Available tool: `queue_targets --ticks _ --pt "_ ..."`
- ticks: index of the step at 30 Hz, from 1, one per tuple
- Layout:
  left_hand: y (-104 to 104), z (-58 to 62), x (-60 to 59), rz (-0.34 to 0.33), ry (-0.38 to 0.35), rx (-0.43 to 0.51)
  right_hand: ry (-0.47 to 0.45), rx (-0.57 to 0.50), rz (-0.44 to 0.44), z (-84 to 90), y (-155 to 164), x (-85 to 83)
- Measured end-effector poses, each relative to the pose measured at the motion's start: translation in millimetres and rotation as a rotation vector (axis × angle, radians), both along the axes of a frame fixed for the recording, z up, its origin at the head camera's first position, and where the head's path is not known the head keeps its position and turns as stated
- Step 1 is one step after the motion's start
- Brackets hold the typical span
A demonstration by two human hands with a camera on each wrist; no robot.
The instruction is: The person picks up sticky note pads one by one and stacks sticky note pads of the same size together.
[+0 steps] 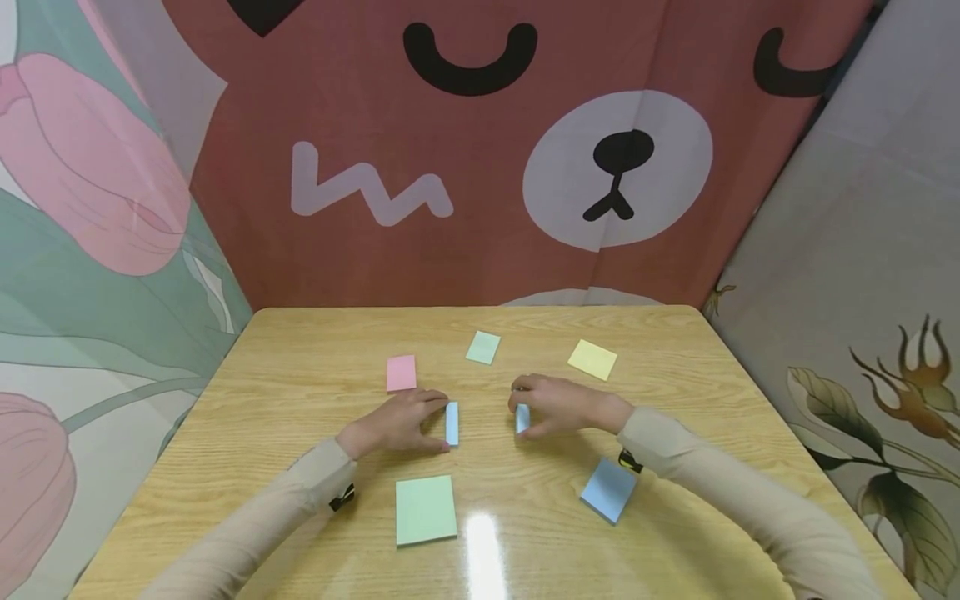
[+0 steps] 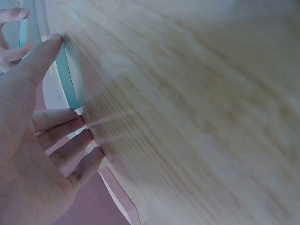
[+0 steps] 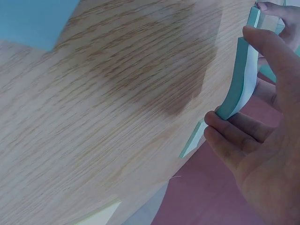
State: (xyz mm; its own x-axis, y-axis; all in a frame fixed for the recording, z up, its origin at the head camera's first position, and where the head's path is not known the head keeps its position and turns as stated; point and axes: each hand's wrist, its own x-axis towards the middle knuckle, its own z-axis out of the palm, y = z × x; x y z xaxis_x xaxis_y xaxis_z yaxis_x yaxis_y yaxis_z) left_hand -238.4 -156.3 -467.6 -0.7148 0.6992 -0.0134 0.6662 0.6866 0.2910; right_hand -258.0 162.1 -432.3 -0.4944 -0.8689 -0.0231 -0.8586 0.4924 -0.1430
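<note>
Blue sticky pads, two small stacks, stand on edge mid-table. Left hand [image 1: 393,423] pinches one blue stack [image 1: 452,422] between thumb and fingers, propped upright; right hand [image 1: 558,406] grips the other blue stack [image 1: 522,417], bowed, we think, by the squeeze. We count six pads lying flat or held: pink pad [image 1: 401,372], green pad [image 1: 425,509], mint pad [image 1: 482,347], yellow pad [image 1: 592,359], blue pad [image 1: 608,489].

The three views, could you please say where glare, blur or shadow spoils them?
Head view: a white glare streak on the wooden table beside the green sticky-note pad. Left wrist view: wood grain smeared by blur. Right wrist view: sharp, with a dark shadow patch across the wood.
</note>
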Motion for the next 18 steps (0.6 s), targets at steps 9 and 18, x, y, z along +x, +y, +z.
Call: queue_targets --ticks 9,18 --pt "6.0 1.9 -5.1 -0.001 -0.001 -0.002 0.026 -0.003 0.011 1.2 -6.7 -0.1" --pt "3.1 -1.6 -0.3 -0.006 0.004 0.022 -0.008 0.058 -0.003 -1.8 -27.6 2.8"
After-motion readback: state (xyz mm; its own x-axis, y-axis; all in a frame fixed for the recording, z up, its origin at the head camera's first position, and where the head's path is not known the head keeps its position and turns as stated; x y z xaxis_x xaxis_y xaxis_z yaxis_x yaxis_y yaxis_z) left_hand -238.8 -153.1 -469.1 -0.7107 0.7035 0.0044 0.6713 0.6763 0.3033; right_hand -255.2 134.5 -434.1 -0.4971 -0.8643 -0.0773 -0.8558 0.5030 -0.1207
